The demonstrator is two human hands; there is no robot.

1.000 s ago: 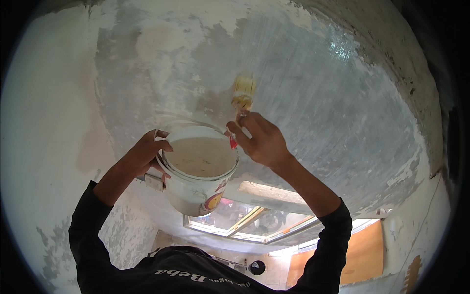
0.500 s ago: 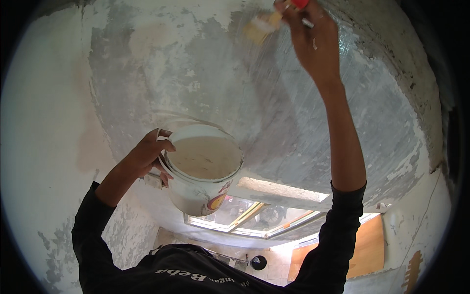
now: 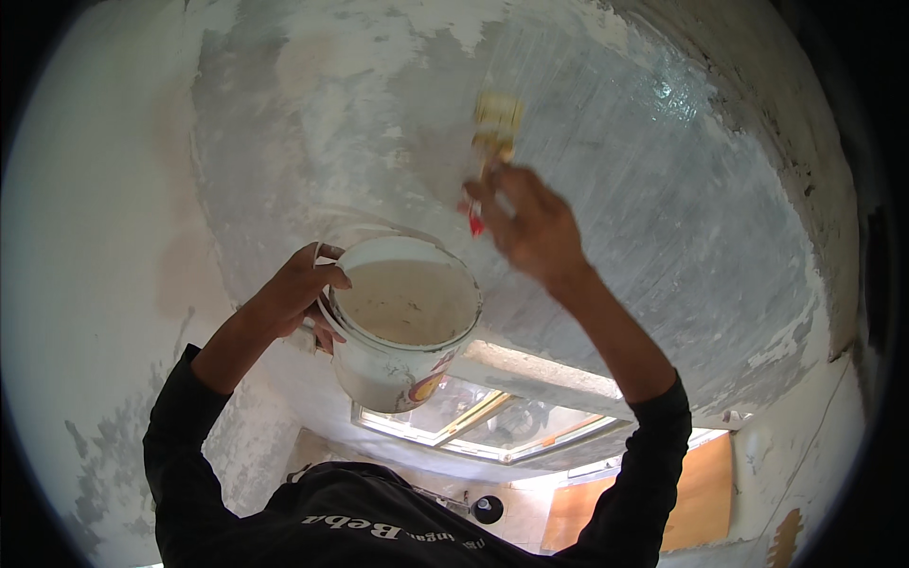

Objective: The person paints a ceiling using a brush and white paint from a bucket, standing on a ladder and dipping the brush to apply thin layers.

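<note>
My left hand (image 3: pixel 308 289) is closed on the rim of a white plastic bucket (image 3: pixel 379 369), its thumb over the edge. Inside the bucket shows a pale, whitish content with darker specks. My right hand (image 3: pixel 535 222) grips a paintbrush (image 3: pixel 496 128) by its red-ended handle, slightly blurred by motion. The brush's yellowish bristles point away from me, against or close to the patchy grey wall surface (image 3: pixel 606 180); whether they touch it I cannot tell. The brush is above and to the right of the bucket.
A wet, shiny spot (image 3: pixel 677 95) gleams on the grey surface at upper right. Below the bucket are a framed window (image 3: pixel 511 421) and an orange-brown panel (image 3: pixel 644 497). A dark round object (image 3: pixel 488 509) is lower down. A peeling pale wall (image 3: pixel 104 284) rises at left.
My right hand has come down and to the left with the paintbrush, from the top of the surface toward the bucket. My left hand and the bucket have shifted slightly right.
</note>
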